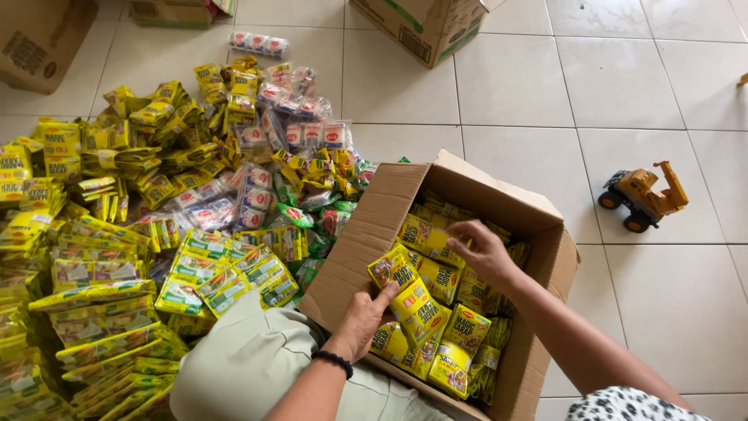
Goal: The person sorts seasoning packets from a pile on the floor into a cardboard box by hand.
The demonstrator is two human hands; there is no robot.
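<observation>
An open cardboard box (389,206) stands on the tiled floor, filled with yellow sachet strips. My left hand (365,316) reaches into the box and grips a strip of yellow sachets (407,292) that hangs over the others. A black band circles that wrist. My right hand (485,248) is deeper in the box, fingers curled on the yellow packets (436,242) near the back wall. My knee in light trousers (249,366) lies just left of the box.
A large heap of yellow sachet strips (101,257) covers the floor at left, with clear packs of red-and-white items (300,132) behind it. More cardboard boxes (425,27) stand at the top. A yellow toy truck (643,195) sits on the tiles at right.
</observation>
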